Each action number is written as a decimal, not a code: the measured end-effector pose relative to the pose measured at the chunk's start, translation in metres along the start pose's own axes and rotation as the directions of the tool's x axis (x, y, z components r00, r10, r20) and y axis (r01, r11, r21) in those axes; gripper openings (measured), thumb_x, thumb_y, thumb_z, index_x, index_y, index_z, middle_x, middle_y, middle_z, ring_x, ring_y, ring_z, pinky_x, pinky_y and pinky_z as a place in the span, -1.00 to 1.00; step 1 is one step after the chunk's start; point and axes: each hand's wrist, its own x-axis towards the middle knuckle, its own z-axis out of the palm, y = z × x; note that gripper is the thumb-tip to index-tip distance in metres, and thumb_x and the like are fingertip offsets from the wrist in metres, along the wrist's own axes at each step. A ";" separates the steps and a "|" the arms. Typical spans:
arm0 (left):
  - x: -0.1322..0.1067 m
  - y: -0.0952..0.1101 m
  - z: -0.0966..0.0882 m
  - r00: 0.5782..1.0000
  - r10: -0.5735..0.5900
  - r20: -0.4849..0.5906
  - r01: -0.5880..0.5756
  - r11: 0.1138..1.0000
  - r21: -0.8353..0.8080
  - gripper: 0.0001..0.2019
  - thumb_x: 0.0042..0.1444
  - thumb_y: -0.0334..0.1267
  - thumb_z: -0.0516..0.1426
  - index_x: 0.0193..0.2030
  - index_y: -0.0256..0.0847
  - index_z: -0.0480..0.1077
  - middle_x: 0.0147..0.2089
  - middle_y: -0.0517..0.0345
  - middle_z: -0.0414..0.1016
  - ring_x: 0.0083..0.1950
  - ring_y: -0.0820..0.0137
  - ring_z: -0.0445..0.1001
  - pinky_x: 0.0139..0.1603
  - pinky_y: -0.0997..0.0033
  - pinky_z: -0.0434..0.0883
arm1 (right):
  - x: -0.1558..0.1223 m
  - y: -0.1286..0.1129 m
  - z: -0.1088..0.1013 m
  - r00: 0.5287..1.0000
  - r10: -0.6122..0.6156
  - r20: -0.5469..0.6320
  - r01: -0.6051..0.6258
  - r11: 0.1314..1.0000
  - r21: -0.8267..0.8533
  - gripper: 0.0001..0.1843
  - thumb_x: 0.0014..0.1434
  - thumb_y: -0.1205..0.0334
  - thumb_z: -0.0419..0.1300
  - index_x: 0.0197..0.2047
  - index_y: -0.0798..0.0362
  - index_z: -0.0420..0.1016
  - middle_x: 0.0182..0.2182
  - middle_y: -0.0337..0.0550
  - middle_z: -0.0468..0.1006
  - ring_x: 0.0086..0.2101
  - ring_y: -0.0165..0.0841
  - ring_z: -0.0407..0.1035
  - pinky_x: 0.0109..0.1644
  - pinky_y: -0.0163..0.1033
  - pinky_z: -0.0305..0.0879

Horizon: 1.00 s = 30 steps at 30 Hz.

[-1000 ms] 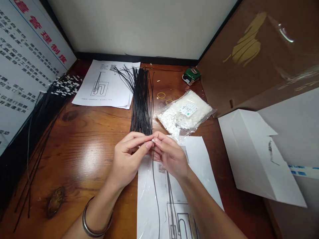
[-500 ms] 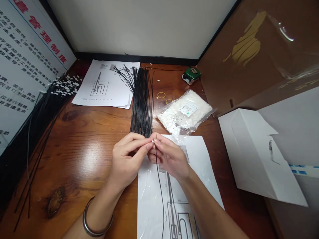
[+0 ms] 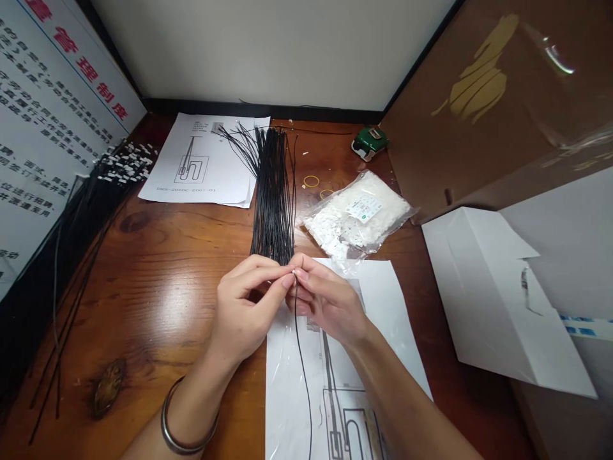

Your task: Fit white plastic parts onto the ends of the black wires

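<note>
Between the fingertips of both hands is a tiny white connector [image 3: 294, 273], at the upper end of a single black wire [image 3: 301, 358]. My left hand [image 3: 251, 303] pinches it from the left with thumb and index finger. From the right, my right hand [image 3: 330, 300] closes on the same spot, its other fingers curled beneath. Fingers partly cover the connector, so how the wire sits in it cannot be made out. The wire hangs down over a printed drawing sheet [image 3: 287, 409]. Just beyond my fingers lies a bundle of black wires [image 3: 272, 198].
Right of the bundle lies a clear bag of small white pieces [image 3: 357, 217], near yellow rubber bands [image 3: 311, 181]. A green tape measure [image 3: 369, 143] sits at the back. White-tipped black wires [image 3: 127, 163] are piled left. A white folded box [image 3: 488, 294] stands right.
The hanging wire has swung slightly left and lies closer to my left thumb. Both hands keep their pinch in nearly the same place, and the view has shifted a little.
</note>
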 end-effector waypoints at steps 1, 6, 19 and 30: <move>0.000 0.001 0.000 0.999 -0.035 0.001 0.035 0.999 -0.028 -0.87 0.10 -0.39 0.23 -0.26 -0.14 0.63 -0.36 0.12 0.54 -0.37 0.47 0.47 -0.41 0.51 0.42 | 0.000 0.000 0.000 1.000 -0.002 0.000 0.002 1.000 0.000 -0.69 0.14 0.01 0.22 -0.42 0.03 0.24 -0.63 -0.44 -0.02 -0.60 -0.52 -0.16 -0.53 -0.34 -0.21; 0.004 0.002 -0.003 0.983 -0.179 0.032 0.182 0.971 -0.153 -0.93 0.05 -0.34 0.27 -0.36 -0.16 0.62 -0.38 0.10 0.55 -0.36 0.41 0.49 -0.37 0.45 0.44 | 0.001 0.000 -0.001 1.000 -0.011 -0.015 0.011 1.000 0.023 -0.67 0.12 0.04 0.25 -0.46 0.02 0.23 -0.68 -0.47 0.01 -0.63 -0.53 -0.12 -0.55 -0.33 -0.19; 0.005 0.000 -0.003 0.975 -0.221 0.022 0.221 0.961 -0.168 -0.97 0.05 -0.32 0.28 -0.37 -0.18 0.58 -0.37 0.16 0.52 -0.43 0.50 0.45 -0.40 0.49 0.42 | 0.003 -0.004 0.003 0.988 -0.059 -0.141 0.053 0.998 -0.040 -0.66 -0.01 0.01 0.36 -0.45 0.05 0.34 -0.68 -0.41 0.33 -0.70 -0.57 0.07 -0.67 -0.42 -0.06; 0.004 0.001 -0.002 0.977 -0.213 -0.011 0.210 0.971 -0.111 -0.97 0.08 -0.30 0.27 -0.35 -0.18 0.56 -0.32 0.15 0.50 -0.38 0.47 0.48 -0.39 0.48 0.45 | 0.006 0.005 -0.005 0.898 -0.373 -0.235 0.278 0.892 -0.356 -0.78 0.07 0.07 0.33 -0.45 0.04 0.58 -0.73 -0.36 0.34 -0.72 -0.54 0.11 -0.70 -0.35 -0.02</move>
